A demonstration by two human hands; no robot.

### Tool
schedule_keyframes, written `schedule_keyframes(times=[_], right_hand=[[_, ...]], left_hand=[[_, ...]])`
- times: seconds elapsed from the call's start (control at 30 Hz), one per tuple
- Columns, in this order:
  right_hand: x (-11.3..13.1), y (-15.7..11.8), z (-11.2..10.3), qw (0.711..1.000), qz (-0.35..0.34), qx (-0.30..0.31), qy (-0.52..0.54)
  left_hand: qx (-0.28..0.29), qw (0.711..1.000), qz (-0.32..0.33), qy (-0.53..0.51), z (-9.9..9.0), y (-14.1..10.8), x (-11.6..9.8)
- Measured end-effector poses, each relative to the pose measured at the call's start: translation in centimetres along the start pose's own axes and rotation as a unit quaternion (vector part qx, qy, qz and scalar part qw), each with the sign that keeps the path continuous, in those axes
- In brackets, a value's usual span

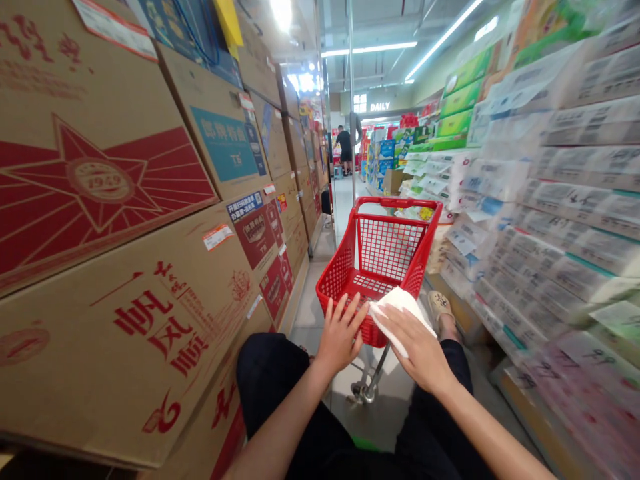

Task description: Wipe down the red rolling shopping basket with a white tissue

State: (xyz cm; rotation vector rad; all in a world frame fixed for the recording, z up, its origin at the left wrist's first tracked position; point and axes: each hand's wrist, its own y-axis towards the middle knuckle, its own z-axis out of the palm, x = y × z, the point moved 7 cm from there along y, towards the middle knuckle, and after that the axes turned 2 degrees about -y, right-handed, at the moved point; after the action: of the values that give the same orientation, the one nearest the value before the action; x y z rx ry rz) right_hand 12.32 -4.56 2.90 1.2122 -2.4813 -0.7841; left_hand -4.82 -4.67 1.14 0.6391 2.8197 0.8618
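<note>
A red plastic shopping basket (pixel 390 243) on a metal wheeled frame stands between my knees, its near rim toward me. My left hand (pixel 341 335) is at the near rim with its fingers spread and nothing held. Over the near right corner, my right hand (pixel 413 343) presses a white cloth (pixel 400 301) against the basket; its fingers lie on top of the cloth. Part of the cloth is hidden under that hand. The inside of the basket shows only its red grid.
Stacked cardboard boxes (pixel 125 320) line the left side. Wrapped paper packs (pixel 565 220) are piled high on the right. A person in dark clothes (pixel 344 147) stands far down the aisle. A thin metal pole (pixel 351 100) rises behind the basket.
</note>
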Motion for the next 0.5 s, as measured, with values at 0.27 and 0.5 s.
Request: schedule_keyframes(times=[0.27, 0.5], right_hand=[[-4.2, 0.5, -1.3, 0.995, 0.087, -0.029, -0.024], [-0.1, -1.9, 0.3, 0.999, 0.006, 0.010, -0.053]], left_hand=[[0.001, 1.000, -0.004, 0.027, -0.2, 0.7, -0.6], [-0.005, 0.999, -0.014, 0.041, 0.8, 0.8, -1.5]])
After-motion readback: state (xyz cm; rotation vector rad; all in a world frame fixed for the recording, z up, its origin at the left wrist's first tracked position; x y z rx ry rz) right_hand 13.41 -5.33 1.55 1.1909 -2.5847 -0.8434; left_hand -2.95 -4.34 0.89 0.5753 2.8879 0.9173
